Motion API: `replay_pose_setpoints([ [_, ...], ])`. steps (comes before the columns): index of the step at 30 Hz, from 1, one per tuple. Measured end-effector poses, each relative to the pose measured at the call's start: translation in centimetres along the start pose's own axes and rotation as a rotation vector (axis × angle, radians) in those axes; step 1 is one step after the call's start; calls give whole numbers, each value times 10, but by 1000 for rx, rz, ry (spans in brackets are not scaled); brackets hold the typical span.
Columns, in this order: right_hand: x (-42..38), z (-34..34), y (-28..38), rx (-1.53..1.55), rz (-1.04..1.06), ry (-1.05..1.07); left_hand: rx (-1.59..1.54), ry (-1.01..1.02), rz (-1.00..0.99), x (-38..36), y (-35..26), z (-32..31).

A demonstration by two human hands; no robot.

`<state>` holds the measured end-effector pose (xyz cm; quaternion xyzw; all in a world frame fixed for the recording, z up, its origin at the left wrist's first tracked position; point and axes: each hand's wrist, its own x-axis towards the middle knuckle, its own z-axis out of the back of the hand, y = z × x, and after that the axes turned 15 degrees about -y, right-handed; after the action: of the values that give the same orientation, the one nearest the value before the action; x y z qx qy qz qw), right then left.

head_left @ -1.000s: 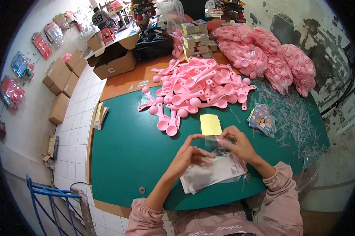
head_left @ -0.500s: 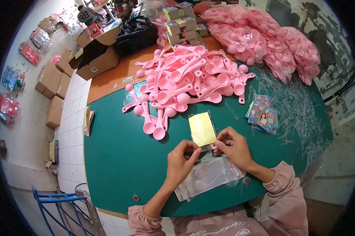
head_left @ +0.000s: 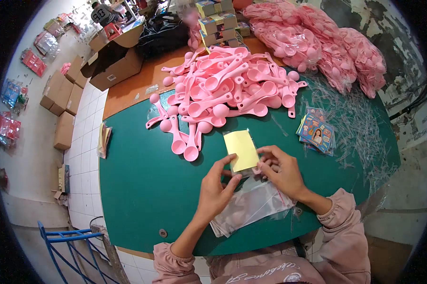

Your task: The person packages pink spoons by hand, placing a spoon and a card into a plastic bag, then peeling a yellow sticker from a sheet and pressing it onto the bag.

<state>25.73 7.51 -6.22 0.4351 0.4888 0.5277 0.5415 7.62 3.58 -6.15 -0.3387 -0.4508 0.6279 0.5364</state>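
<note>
A clear plastic packet with a yellow card (head_left: 242,150) inside is held up between my hands, over the near middle of the table. My left hand (head_left: 217,188) grips its lower left side, index finger on the card's edge and thumb at the bottom corner. On the lower right, my right hand (head_left: 283,175) pinches the packet with fingers curled. A bit of pink plastic (head_left: 256,170) shows at the packet's bottom edge by the right fingertips; the rest is hidden. Below the hands lies a stack of clear plastic bags (head_left: 251,210).
Pink measuring spoons (head_left: 218,90) are heaped beyond the packet. Printed cards (head_left: 317,133) lie to the right, near scattered clear plastic strips (head_left: 353,128). Bagged pink spoons (head_left: 317,42), card bundles (head_left: 218,23) and an open carton (head_left: 116,66) stand at the back. A person (head_left: 103,15) sits far off.
My left index finger has shifted up onto the card's left edge, and the left hand is more spread along the packet. The packet has tilted slightly. The view has moved a little.
</note>
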Motion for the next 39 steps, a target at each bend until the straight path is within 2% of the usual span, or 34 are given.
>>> replay_pose_setpoints([
  [1, 2, 2, 2, -3, 7, -2, -4, -2, -6, -1, -4, 8],
  [3, 17, 5, 5, -402, 560, -60, 3, -35, -63, -4, -18, 37],
  [5, 40, 4, 9, -429, 599, -58, 3, -219, -20, -15, -34, 74],
  [7, 72, 3, 17, -695, 930, -63, 29, -419, 53, -25, -25, 114],
  [9, 116, -4, 8, -769, 1066, -220, 130, -555, 79, -29, -7, 151],
  [10, 128, -4, 6, -761, 1074, -218, 132, -564, 77, -27, 10, 170],
  [12, 137, -3, 4, -1040, 992, -195, 524, -651, 13, -24, 51, 200],
  [13, 131, -6, 6, -1030, 996, -191, 532, -659, 15, -27, 64, 202],
  [14, 119, -6, 9, -1101, 1023, -210, 973, -750, -142, -29, 75, 202],
  [15, 110, -5, 8, -1177, 1043, -232, 1413, -813, -314, -25, 55, 193],
  [16, 105, -2, 2, -1158, 1001, -193, 1025, -753, -338, -23, 37, 173],
  [18, 93, 1, 1, -1082, 959, -170, 585, -353, -374, -15, 2, 121],
  [19, 88, 3, 4, -995, 930, -149, 447, -219, -315, -18, -15, 87],
  [20, 84, 7, 13, -811, 862, -89, 458, -91, -392, -20, -18, 56],
  [21, 81, 10, 18, -819, 869, -78, 453, -50, -340, -25, -22, 26],
  [22, 77, 12, 21, -688, 846, -105, 502, -21, -345, -26, -22, 3],
  [23, 74, 15, 24, -559, 820, -133, 493, -28, -342, -24, -16, -8],
  [27, 57, 23, 31, -410, 782, -241, 279, 104, -311, -4, -3, -21],
  [29, 48, 27, 41, -441, 311, -220, 214, 325, -228, 2, -4, -12],
  [31, 43, 24, 36, -361, 360, -260, 163, 265, -177, 0, -3, -7],
  [33, 43, 28, 33, -29, 264, -67, -21, 249, -51, 5, -8, -3],
  [39, 38, 30, 19, 150, 248, -60, 22, 194, -5, 5, -6, -3],
])
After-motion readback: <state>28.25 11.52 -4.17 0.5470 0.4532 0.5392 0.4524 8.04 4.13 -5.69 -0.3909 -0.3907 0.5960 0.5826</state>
